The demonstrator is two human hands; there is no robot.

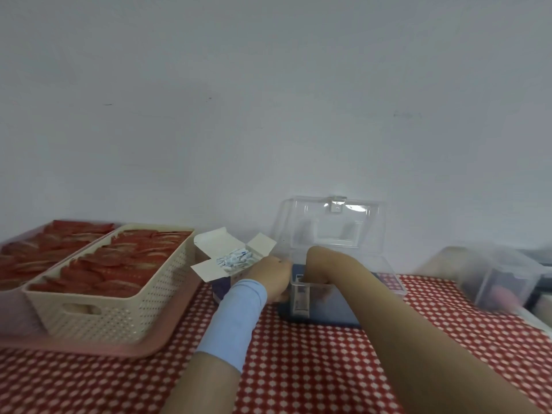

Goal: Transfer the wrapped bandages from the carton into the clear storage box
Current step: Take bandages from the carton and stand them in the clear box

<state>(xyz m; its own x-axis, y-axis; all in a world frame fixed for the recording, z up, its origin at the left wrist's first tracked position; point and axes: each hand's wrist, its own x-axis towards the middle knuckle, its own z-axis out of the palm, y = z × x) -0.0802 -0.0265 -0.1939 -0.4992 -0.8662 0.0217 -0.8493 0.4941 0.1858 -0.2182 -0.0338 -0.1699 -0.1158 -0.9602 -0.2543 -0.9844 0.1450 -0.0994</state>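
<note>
The small carton stands open on the table, its flaps spread, with several white-and-blue wrapped bandages inside. Just right of it is the clear storage box, whose lid is tipped up against the wall. My left hand, with a blue band on the wrist, sits between the carton and the box, its fingers curled at the box's left front corner. My right hand reaches down into the box; the blurred clear wall hides its fingers and anything they hold.
A beige perforated basket full of red packets sits on a pink tray at the left, with more red packets behind. Another clear box, blurred, stands at the right. A red checked cloth covers the table; a white wall is close behind.
</note>
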